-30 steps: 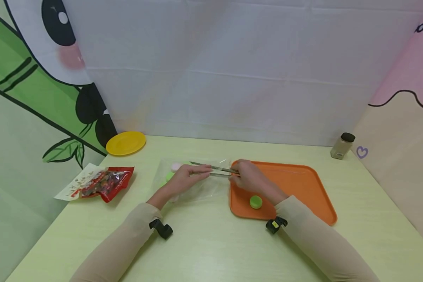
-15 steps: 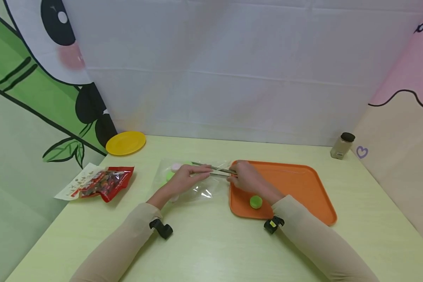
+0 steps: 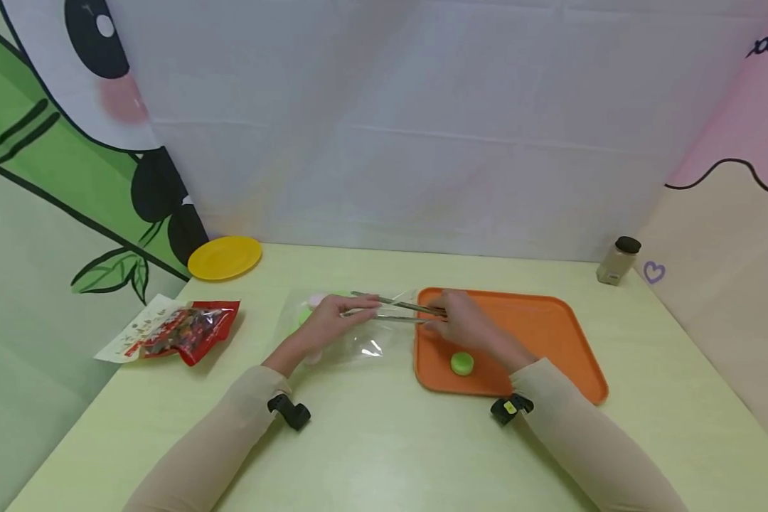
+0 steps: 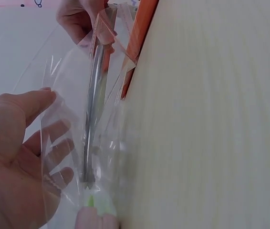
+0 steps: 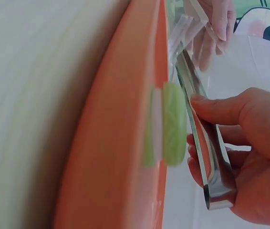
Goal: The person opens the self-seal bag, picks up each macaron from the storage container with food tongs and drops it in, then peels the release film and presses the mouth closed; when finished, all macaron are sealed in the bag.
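The right hand (image 3: pixel 462 320) has its fingers curled round steel tongs (image 4: pixel 95 95), the tongs' arms parted and pointing to 9 o'clock in the head view. The left hand (image 3: pixel 333 320) has thumb and fingers spread at the mouth of a clear plastic bag (image 3: pixel 371 348); whether the fingertips pinch an edge cannot be told. The tong tips lie inside the bag, near a green macaron (image 3: pixel 304 315) and a pink macaron (image 3: pixel 316 301), both toward 10 o'clock from the left hand; contact cannot be told.

The step in hand looks like reaching for a macaron. The next move seems to call for squeezing the tongs gently on one while the bag is held open.

Since half a second ago, the right hand has shifted toward 3 o'clock and the tongs look wider apart; the left hand is almost unchanged.

At 6 o'clock from the right hand, one green macaron with pale filling (image 3: pixel 462 363) sits on the orange tray (image 3: pixel 550 334), on the worktop (image 3: pixel 384 448). The red snack packet (image 3: pixel 192 332) lies at 9 o'clock from the left hand.
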The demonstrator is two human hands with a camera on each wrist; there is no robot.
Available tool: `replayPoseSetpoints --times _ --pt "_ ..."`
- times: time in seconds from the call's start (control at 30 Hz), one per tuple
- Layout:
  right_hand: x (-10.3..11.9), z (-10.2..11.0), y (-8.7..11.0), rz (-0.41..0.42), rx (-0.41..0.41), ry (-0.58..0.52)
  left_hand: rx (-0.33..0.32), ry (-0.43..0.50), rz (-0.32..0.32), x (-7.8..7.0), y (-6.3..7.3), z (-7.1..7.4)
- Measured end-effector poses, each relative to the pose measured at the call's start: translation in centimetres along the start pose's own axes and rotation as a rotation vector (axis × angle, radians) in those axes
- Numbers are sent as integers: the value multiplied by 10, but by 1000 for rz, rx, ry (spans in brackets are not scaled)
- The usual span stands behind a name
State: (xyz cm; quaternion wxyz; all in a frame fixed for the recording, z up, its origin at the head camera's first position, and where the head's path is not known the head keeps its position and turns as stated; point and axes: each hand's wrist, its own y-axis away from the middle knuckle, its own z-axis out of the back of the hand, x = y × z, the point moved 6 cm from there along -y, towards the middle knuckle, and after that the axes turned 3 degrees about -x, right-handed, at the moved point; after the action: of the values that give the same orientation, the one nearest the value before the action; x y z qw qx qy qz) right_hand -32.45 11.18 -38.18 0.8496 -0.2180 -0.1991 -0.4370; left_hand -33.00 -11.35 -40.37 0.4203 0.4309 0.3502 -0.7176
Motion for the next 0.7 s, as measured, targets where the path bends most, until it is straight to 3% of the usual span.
replayPoseSetpoints --times 0.27,0.4,0.57,0.7 --pt "-28 15 30 -92 -2 6 6 45 48 3 0 -2" --pt "-41 31 50 -116 -34 -18 -5 29 38 5 1 -1" --pt "-57 56 74 -130 -88 2 -11 35 37 4 1 0" --pt "-68 74 91 -87 -92 30 -10 18 39 2 0 0"
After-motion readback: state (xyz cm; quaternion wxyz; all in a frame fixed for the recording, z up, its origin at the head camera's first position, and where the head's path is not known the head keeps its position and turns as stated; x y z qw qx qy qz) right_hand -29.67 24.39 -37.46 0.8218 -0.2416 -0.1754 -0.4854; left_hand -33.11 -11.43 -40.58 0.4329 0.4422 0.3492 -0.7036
